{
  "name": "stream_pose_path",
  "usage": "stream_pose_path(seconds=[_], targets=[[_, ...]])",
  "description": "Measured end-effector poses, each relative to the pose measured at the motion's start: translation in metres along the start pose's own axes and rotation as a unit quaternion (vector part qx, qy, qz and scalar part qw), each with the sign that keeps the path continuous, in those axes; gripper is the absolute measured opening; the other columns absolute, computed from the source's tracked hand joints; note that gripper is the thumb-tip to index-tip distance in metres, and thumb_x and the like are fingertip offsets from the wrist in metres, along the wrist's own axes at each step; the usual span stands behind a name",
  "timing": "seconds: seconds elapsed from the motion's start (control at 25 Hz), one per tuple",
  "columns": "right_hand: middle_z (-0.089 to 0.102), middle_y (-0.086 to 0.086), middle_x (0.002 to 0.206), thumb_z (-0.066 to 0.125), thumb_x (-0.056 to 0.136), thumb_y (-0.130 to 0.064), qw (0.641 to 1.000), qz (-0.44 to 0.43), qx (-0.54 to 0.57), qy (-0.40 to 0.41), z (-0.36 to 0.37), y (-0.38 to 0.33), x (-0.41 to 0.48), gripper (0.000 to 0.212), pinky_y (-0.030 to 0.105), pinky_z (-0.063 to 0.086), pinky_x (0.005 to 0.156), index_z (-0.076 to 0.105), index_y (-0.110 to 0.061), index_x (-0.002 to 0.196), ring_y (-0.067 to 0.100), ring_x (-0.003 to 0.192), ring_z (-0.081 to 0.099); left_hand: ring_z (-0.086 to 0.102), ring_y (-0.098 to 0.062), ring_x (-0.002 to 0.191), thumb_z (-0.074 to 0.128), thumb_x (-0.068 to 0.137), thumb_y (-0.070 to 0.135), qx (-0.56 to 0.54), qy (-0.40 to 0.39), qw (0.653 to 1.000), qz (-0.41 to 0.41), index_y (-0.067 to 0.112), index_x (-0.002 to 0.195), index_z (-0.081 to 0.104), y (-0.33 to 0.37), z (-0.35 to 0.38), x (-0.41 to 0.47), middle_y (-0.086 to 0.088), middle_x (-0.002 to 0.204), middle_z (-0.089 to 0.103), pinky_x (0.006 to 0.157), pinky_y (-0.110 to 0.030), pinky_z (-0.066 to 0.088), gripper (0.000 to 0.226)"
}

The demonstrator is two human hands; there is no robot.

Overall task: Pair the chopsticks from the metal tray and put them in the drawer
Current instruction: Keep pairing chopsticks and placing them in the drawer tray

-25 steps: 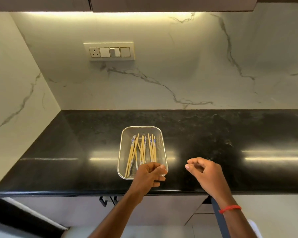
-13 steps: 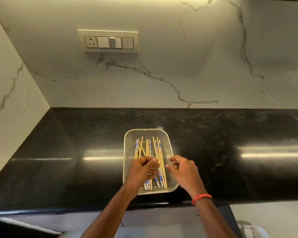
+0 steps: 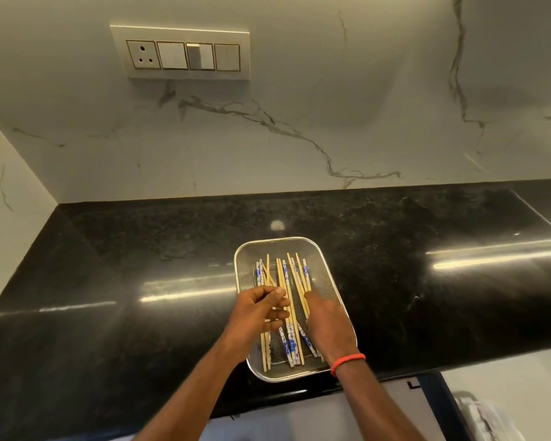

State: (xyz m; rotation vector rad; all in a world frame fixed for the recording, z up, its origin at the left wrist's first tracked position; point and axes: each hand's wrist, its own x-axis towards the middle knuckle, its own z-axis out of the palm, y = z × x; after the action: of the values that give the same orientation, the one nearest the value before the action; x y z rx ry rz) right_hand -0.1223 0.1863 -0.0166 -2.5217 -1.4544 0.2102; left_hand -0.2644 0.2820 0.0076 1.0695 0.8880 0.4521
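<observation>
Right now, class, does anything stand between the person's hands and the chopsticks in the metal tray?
Nothing visible does. The left hand and right hand are both over the metal tray, right at the loose chopsticks. The drawer cannot be made out, so that path cannot be judged.

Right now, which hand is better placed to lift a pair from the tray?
Left, probably: the left hand curls round chopsticks in the tray; the right hand is blurred, its grip unclear.
</observation>
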Motion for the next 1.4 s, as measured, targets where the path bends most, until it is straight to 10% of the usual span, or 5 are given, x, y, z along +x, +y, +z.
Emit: stream_pose_path(seconds=[0.32,0.56,0.96,1.4], targets=[[0.071,-0.006,0.097,0.076,0.083,-0.025,0.985,0.024,0.17,0.023,-0.033,-0.03,-0.003,0.053,0.008,0.051,0.056,0.051,-0.036,0.128,-0.005,0.067,0.062,0.076,-0.029,0.093,0.064,0.096,0.023,0.01,-0.028,1.0,0.008,0.007,0.11,0.072,0.016,-0.018,0.006,-0.015,0.106,0.077,0.079,-0.042,0.064,0.022],[0.071,-0.015,0.081,0.077,0.082,-0.034,0.965,-0.012,0.261,-0.007,-0.028,-0.058,-0.016,0.022,0.008,0.056,0.065,0.07,-0.031,0.102,-0.007,0.07,0.066,0.077,-0.035,0.085,0.066,0.094,0.016,0.034,-0.027,0.999,0.024,0.003,0.103,0.071,0.019,-0.022,0.004,-0.019,0.097,0.078,0.067,-0.043,0.064,0.016],[0.068,-0.004,0.1,0.058,0.095,-0.016,0.998,0.054,0.043,0.014,0.009,-0.004,0.018,0.042,0.027,0.059,0.078,0.048,-0.025,0.134,0.009,0.087,0.066,0.076,-0.027,0.077,0.062,0.096,0.012,0.019,-0.003,1.0,-0.014,0.002,0.106,0.069,0.019,-0.029,-0.001,-0.017,0.099,0.078,0.064,-0.041,0.064,0.016],[0.071,-0.006,0.101,0.069,0.089,-0.024,0.988,0.066,0.136,0.018,-0.002,-0.006,0.022,0.027,0.024,0.058,0.082,0.065,-0.023,0.116,0.004,0.088,0.066,0.076,-0.029,0.081,0.063,0.096,0.016,-0.044,0.002,0.999,-0.021,0.004,0.103,0.072,0.018,-0.03,-0.006,-0.017,0.099,0.078,0.068,-0.045,0.064,0.017]])
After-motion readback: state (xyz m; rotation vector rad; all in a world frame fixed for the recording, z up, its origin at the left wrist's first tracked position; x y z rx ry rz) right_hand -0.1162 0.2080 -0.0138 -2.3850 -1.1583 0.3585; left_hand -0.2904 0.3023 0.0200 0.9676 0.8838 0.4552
